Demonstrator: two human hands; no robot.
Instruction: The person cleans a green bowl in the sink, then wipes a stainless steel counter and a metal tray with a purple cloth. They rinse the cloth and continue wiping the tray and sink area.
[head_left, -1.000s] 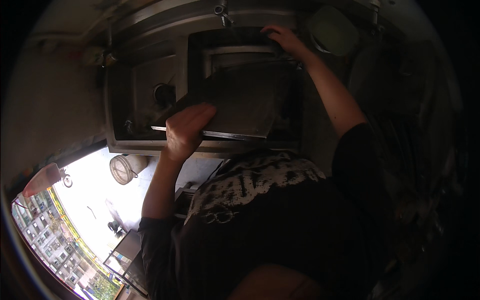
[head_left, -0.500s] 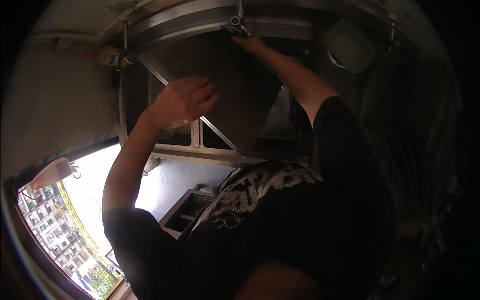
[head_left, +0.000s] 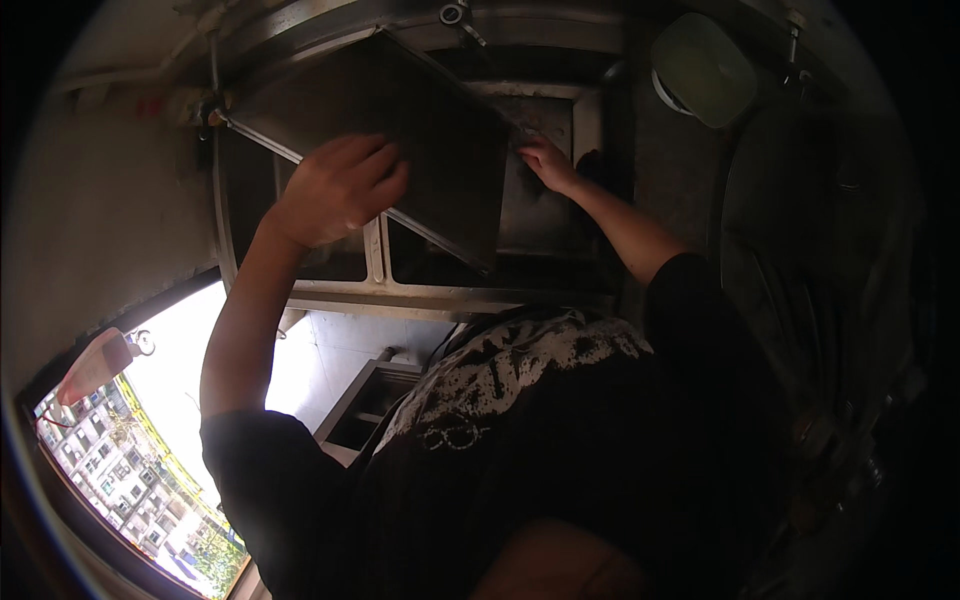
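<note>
A large, dark, flat metal sheet point(head_left: 440, 115) with a thin bright edge lies slanted over the sink point(head_left: 450, 298), covering part of its basins. My left hand point(head_left: 343, 190) is closed over the sheet's near left edge, fingers curled onto its top face. Beside the sheet's right edge, above the right basin, my right hand point(head_left: 548, 163) has its fingers drawn together. Something blurred shows at those fingertips, too dim to name. Whether the right hand touches the sheet cannot be made out.
A faucet point(head_left: 455, 15) stands behind the sheet, with another tap point(head_left: 210, 108) at the left. A pale green basin point(head_left: 705, 70) sits at the back right. A metal divider point(head_left: 376, 250) separates the left basins. A window point(head_left: 140, 460) opens at lower left.
My right hand has left the faucet and come nearer and right, beside the sheet's right edge. The sheet and my left hand appear slightly farther left and up in view.
</note>
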